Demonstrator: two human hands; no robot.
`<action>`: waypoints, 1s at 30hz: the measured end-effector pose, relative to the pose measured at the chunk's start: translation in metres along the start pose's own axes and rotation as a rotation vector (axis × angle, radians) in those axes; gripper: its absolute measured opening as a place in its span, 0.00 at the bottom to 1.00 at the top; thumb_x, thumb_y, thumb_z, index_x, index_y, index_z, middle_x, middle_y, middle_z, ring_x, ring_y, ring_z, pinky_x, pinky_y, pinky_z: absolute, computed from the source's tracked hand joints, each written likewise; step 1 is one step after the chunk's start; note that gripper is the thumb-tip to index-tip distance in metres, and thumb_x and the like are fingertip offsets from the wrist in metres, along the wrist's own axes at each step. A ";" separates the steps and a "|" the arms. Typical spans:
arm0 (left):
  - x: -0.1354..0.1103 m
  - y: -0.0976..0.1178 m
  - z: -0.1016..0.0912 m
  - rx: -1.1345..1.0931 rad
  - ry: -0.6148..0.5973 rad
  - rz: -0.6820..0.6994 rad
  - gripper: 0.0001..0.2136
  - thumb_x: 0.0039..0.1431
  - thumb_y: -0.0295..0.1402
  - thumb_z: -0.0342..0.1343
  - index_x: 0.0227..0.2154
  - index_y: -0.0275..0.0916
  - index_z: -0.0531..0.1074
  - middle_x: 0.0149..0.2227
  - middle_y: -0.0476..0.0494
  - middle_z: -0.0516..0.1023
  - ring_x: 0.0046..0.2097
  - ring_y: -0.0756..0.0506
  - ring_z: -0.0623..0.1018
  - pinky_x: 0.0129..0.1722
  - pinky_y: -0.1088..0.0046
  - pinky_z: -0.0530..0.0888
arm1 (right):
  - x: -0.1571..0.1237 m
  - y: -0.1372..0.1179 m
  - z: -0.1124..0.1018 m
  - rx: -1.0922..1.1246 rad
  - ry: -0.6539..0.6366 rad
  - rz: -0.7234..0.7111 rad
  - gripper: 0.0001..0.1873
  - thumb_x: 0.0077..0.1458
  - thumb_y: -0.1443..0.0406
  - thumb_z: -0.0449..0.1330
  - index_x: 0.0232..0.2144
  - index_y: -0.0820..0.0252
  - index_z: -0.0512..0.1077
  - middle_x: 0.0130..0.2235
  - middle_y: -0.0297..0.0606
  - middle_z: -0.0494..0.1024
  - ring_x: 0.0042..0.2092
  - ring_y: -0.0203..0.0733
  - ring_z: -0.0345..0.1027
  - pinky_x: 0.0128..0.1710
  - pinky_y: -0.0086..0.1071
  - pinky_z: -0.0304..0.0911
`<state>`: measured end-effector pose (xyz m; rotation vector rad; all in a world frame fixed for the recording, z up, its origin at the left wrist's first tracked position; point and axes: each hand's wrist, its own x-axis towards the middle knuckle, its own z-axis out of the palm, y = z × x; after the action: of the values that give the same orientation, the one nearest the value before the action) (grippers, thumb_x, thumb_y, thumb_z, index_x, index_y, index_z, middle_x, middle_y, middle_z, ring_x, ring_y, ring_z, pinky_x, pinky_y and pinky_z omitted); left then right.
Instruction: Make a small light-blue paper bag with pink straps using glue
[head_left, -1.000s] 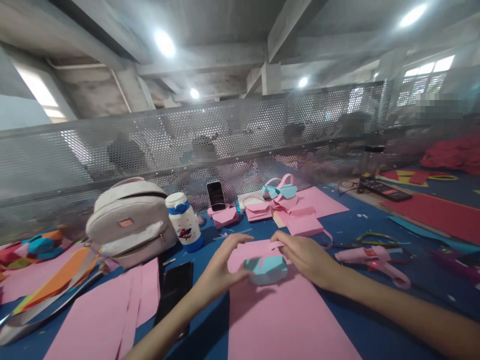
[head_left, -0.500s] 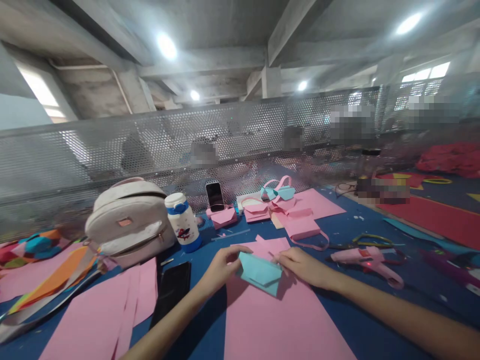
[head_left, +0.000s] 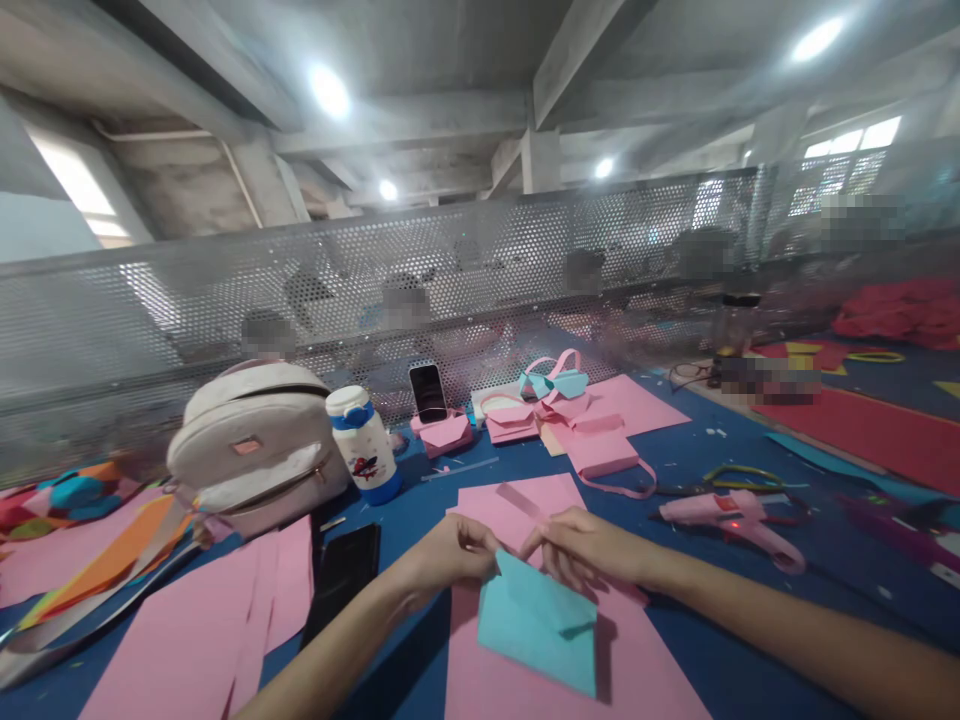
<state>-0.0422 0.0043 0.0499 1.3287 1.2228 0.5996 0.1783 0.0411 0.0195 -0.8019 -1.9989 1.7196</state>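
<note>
Both my hands meet over a pink sheet (head_left: 525, 670) on the blue table. My left hand (head_left: 442, 555) pinches the top corner of a folded teal paper piece (head_left: 536, 625), fingers closed on it. Just to its right, my right hand (head_left: 589, 548) grips the same upper edge with curled fingers. The teal piece hangs down towards me, unfolded into a larger flap above the pink sheet.
A white backpack (head_left: 255, 445), a white-and-blue bottle (head_left: 364, 443) and an upright phone (head_left: 429, 392) stand at the back. Finished pink paper bags (head_left: 570, 415) lie beyond. A pink glue gun (head_left: 731, 515) lies right, a black phone (head_left: 345, 580) and pink sheets (head_left: 202, 640) left. Perforated metal screen behind.
The teal piece went from a small folded bundle to a wider open flap. Both hands drew slightly nearer me and lifted its top edge.
</note>
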 end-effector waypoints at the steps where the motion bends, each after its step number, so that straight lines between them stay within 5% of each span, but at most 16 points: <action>1: 0.000 0.001 0.001 -0.015 0.003 -0.006 0.06 0.36 0.31 0.61 0.20 0.33 0.76 0.22 0.50 0.73 0.24 0.53 0.67 0.25 0.77 0.63 | 0.001 0.001 0.000 -0.006 -0.004 0.009 0.32 0.59 0.44 0.46 0.37 0.67 0.75 0.21 0.33 0.71 0.16 0.30 0.60 0.14 0.23 0.50; 8: 0.005 0.007 0.008 -0.046 0.088 0.016 0.04 0.35 0.28 0.62 0.20 0.35 0.75 0.17 0.54 0.69 0.20 0.55 0.63 0.20 0.80 0.59 | -0.003 -0.003 0.001 -0.080 -0.104 0.033 0.28 0.57 0.44 0.52 0.21 0.62 0.67 0.18 0.28 0.63 0.17 0.30 0.53 0.18 0.24 0.53; 14: 0.012 0.004 0.017 -0.083 0.106 0.051 0.12 0.35 0.37 0.68 0.20 0.35 0.74 0.16 0.55 0.68 0.19 0.56 0.62 0.20 0.80 0.58 | -0.008 -0.013 0.006 -0.125 -0.165 -0.053 0.26 0.56 0.46 0.56 0.20 0.61 0.62 0.23 0.28 0.60 0.25 0.30 0.50 0.26 0.26 0.52; 19: 0.013 0.006 0.018 -0.087 0.127 0.091 0.16 0.33 0.41 0.70 0.19 0.35 0.72 0.15 0.55 0.67 0.18 0.56 0.61 0.19 0.80 0.56 | -0.006 -0.017 0.006 -0.124 -0.147 -0.101 0.22 0.56 0.48 0.57 0.25 0.63 0.71 0.29 0.33 0.69 0.32 0.37 0.61 0.37 0.30 0.60; 24: 0.006 0.014 0.013 -0.056 0.142 0.150 0.15 0.36 0.40 0.70 0.20 0.34 0.72 0.15 0.54 0.67 0.19 0.55 0.62 0.20 0.79 0.57 | -0.007 -0.022 0.000 -0.094 -0.025 -0.089 0.29 0.61 0.46 0.47 0.38 0.64 0.74 0.38 0.41 0.75 0.38 0.42 0.67 0.41 0.35 0.63; 30: 0.008 0.019 0.012 -0.045 0.142 0.187 0.12 0.38 0.36 0.68 0.21 0.34 0.73 0.17 0.53 0.70 0.20 0.53 0.65 0.22 0.78 0.60 | -0.019 -0.032 0.011 -0.377 0.073 -0.044 0.39 0.41 0.56 0.71 0.54 0.57 0.62 0.48 0.42 0.75 0.45 0.47 0.69 0.40 0.33 0.63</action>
<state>-0.0227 0.0106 0.0629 1.3908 1.1984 0.8626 0.1807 0.0180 0.0505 -0.9145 -2.3044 1.2846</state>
